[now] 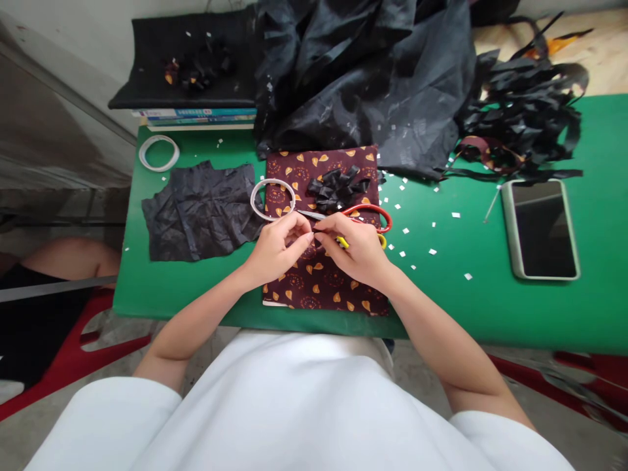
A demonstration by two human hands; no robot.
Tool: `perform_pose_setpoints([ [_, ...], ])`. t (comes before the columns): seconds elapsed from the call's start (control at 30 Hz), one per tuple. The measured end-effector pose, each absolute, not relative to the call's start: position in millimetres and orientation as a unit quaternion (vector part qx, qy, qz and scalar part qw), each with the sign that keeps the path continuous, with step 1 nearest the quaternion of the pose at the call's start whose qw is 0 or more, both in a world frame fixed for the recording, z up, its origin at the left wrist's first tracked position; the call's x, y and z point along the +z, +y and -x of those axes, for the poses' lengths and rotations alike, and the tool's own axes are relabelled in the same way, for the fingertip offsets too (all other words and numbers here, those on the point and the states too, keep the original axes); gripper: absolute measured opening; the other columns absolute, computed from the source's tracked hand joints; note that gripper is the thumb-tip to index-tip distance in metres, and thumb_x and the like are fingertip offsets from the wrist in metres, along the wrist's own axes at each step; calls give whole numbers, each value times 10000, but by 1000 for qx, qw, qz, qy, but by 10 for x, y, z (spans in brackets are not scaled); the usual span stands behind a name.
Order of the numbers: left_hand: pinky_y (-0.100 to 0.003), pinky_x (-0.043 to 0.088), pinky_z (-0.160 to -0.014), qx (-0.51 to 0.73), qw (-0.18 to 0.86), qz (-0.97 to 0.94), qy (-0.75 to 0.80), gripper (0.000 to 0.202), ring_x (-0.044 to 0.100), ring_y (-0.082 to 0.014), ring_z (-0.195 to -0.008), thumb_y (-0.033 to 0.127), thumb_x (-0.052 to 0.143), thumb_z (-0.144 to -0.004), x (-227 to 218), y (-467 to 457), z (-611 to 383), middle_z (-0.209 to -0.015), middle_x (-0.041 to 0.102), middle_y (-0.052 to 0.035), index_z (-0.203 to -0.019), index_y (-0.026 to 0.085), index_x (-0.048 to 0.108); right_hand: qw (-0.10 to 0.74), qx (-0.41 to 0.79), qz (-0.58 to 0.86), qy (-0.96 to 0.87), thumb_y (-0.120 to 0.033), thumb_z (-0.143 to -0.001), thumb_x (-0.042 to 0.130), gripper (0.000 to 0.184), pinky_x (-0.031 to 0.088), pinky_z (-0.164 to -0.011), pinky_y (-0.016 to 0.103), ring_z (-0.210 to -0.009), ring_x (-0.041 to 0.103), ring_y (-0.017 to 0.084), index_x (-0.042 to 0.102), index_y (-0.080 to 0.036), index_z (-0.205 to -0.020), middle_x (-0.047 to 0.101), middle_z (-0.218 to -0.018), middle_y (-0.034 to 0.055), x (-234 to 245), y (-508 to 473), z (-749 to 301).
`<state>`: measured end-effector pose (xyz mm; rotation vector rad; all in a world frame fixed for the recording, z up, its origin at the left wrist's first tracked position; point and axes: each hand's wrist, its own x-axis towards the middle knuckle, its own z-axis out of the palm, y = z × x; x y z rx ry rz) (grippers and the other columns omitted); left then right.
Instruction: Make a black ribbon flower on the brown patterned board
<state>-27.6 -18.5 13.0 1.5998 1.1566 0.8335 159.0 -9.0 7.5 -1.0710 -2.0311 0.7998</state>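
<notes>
Fingertips of the left hand (275,250) and right hand (362,254) are pinched nearly closed; what is held can't be told.
Scissors (389,219) are laid sideways on patterned cloth (321,291), blades pointing left; writing on the books (201,113) can't be read.

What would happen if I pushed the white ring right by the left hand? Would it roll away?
The white ring would probably slide rather than roll, since it seems to lie flat. Stood on its edge, it might roll, being round. It's likely light for its size, because its band looks thin and its middle is open.
</notes>
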Motion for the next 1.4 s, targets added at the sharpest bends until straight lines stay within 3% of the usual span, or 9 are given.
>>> perform_pose_setpoints([
  [0.53, -211, 450, -602, 357, 521, -611, 477, 156, 528, -86, -646, 323, 581, -903, 171, -185, 270, -759, 583, 9, -847, 178, 563, 382, 355, 405, -751, -230, -931, 529, 45, 501, -606, 226, -617, 645, 113, 558, -226, -965, 698, -777, -14, 93, -107, -1582],
  [0.73, -228, 429, -603, 342, 470, -656, 482, 136, 513, -98, -647, 306, 556, -912, 154, -189, 283, -747, 576, 4, -854, 184, 566, 368, 313, 411, -773, -225, -908, 543, 31, 495, -634, 243, -662, 656, 132, 551, -232, -936, 693, -774, -9, 87, -97, -1592],
  [1.03, -228, 404, -620, 301, 402, -726, 471, 83, 495, -104, -657, 164, 558, -812, 236, -173, 286, -700, 558, 19, -735, 181, 532, 300, 321, 364, -821, -170, -832, 532, 58, 378, -552, 230, -533, 516, 114, 510, -223, -842, 566, -629, -44, 58, -96, -1614],
  [1.4, -235, 423, -643, 289, 399, -729, 475, 75, 535, -113, -667, 186, 562, -832, 263, -169, 295, -717, 614, 13, -758, 175, 557, 331, 307, 365, -814, -187, -870, 524, 37, 396, -565, 226, -570, 541, 116, 510, -220, -860, 594, -676, -30, 60, -87, -1610],
])
